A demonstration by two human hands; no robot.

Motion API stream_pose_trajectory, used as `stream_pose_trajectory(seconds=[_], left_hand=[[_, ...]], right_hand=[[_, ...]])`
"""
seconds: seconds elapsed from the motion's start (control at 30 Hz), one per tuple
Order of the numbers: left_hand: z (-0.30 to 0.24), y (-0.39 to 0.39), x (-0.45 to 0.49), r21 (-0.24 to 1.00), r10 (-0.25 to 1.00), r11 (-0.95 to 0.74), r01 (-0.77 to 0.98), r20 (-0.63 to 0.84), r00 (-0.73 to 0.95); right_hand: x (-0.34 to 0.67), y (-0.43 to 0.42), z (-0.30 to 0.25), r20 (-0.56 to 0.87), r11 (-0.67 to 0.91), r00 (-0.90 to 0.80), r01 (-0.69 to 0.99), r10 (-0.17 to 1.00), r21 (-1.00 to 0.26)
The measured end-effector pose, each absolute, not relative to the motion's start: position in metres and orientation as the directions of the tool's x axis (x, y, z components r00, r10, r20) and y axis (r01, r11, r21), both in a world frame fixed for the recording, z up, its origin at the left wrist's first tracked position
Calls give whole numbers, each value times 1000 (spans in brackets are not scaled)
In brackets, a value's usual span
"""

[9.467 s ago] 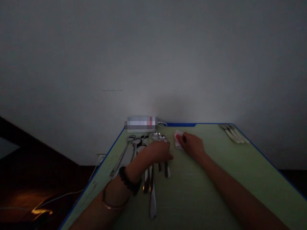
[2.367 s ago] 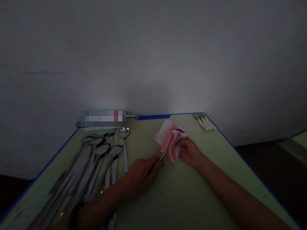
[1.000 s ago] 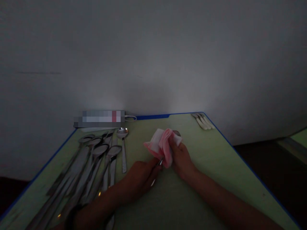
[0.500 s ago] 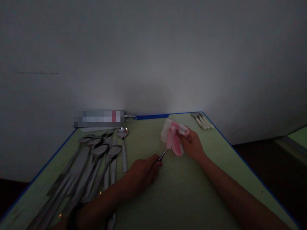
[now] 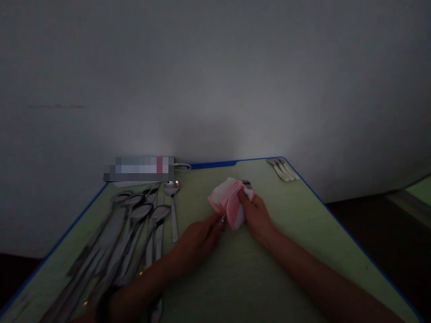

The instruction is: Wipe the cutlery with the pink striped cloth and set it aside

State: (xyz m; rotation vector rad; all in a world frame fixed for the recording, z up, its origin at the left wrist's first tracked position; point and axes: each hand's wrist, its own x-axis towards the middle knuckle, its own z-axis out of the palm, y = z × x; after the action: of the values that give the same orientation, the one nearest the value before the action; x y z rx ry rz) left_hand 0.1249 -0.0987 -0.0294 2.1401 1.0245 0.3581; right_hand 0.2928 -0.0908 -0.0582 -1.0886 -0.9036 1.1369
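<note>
My left hand (image 5: 205, 235) is closed on the near end of a slim metal utensil (image 5: 222, 218). A pink and white cloth (image 5: 232, 199) wraps round the middle of that utensil, and a grey metal end (image 5: 247, 184) shows past the cloth's far side. Whether it is a spoon or a fork I cannot make out. My right hand (image 5: 257, 215) is closed on the cloth, pinching it against the utensil with the thumb on top. Left of my hands lies a single spoon (image 5: 173, 211), bowl pointing away from me.
Several large spoons and other long metal utensils (image 5: 124, 233) lie in a pile on the table's left side. White-handled forks (image 5: 283, 169) rest at the far right corner. A blurred-out box (image 5: 141, 168) with a white cord stands at the back left against the wall (image 5: 215, 80).
My right hand and the cloth have slid left and nearer, down the utensil towards my left hand. The utensil's far end now shows beyond the cloth.
</note>
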Motion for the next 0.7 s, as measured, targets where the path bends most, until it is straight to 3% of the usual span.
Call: stream_pose_trajectory(seconds=[0.13, 0.2, 0.27, 0.33, 0.47, 0.6, 0.7], left_hand=[[-27, -96, 123, 722, 775, -392, 570, -75, 628], [-26, -96, 122, 738, 766, -388, 552, -74, 638], [-26, -97, 121, 753, 760, -376, 540, -83, 645], [-26, -98, 121, 768, 757, -363, 528, -87, 647], [-28, -100, 121, 782, 746, -373, 500, -67, 662], [-31, -101, 123, 789, 741, -380, 483, -53, 669], [-35, -100, 123, 803, 742, -353, 480, -72, 666]], right_hand=[[329, -80, -42, 329, 326, 127, 42, 936, -944], [341, -78, -36, 380, 374, 8, 173, 925, -911], [342, -78, -35, 392, 379, 22, 208, 920, -902], [333, -80, -39, 356, 335, 139, 156, 924, -929], [304, -88, -54, 136, 155, 331, -33, 934, -987], [285, -96, -60, -45, 50, 298, -304, 953, -951], [280, -97, -57, -62, 32, 207, -423, 976, -905]])
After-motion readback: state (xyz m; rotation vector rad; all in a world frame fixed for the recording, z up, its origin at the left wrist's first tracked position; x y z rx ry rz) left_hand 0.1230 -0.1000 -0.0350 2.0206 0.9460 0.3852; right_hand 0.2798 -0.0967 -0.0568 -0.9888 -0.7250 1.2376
